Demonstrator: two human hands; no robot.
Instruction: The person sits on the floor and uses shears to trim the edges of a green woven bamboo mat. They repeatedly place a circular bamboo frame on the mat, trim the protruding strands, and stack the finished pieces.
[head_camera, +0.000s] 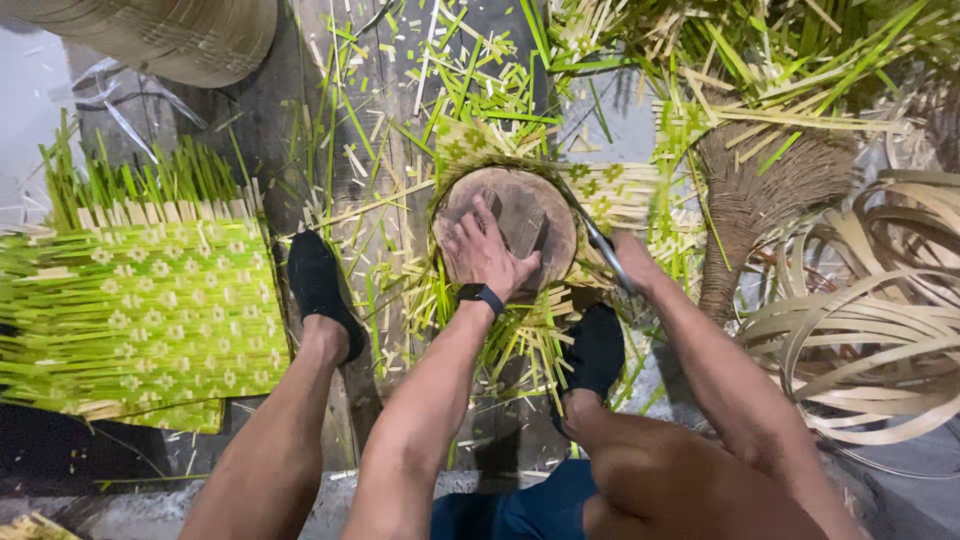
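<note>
My left hand (485, 256), with a black watch on the wrist, presses flat on a round wooden form (525, 215) that sits on a woven mat of green and pale bamboo strips (620, 195). My right hand (632, 262) grips a long metal blade or shears (598, 238) at the form's right edge, against the mat. My two feet in black socks (318, 285) rest on either side of the work.
A stack of woven green mats (140, 310) lies at the left. Coiled pale bamboo bands (870, 340) and a brown fibre broom (760, 190) are at the right. Cut strip offcuts (470, 80) litter the floor; a woven basket (170, 35) is at the top left.
</note>
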